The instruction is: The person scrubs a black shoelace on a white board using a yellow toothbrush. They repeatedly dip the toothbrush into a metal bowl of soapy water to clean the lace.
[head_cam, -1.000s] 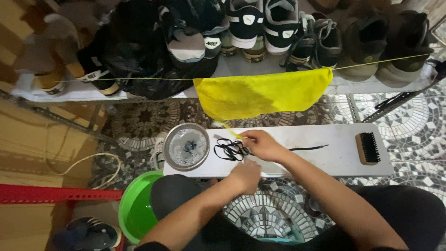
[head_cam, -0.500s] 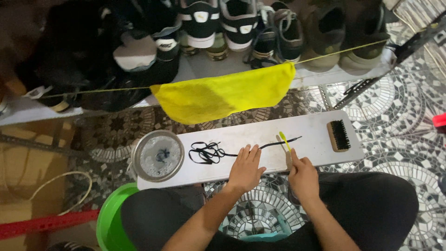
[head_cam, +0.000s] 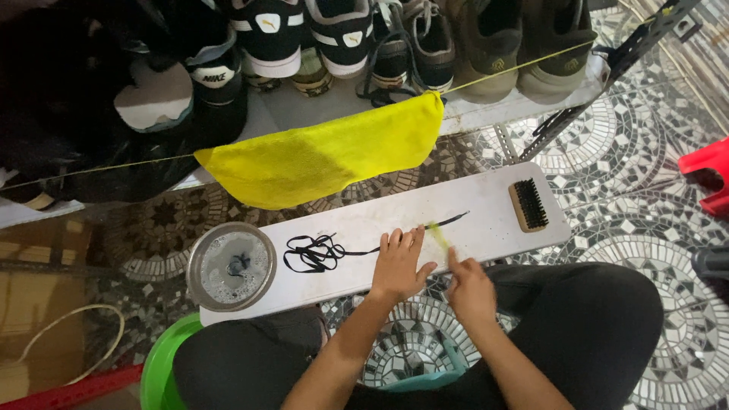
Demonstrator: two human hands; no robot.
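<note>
Left hand point(head_cam: 399, 262): my palm lies flat, fingers spread, pressing the black shoelace point(head_cam: 326, 251) onto the white board point(head_cam: 486, 228).
Right hand point(head_cam: 469, 285): I grip a blurred yellow-green brush point(head_cam: 438, 235) just right of it.

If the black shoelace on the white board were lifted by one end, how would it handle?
Probably floppy: the black shoelace lies in loose tangled loops. Likely light, being thin cord. It may cling wet to the white board; the left hand is pinning it flat.

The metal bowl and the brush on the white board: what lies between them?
Head view: the black shoelace and the left hand pressing it, between bowl and brush.
</note>
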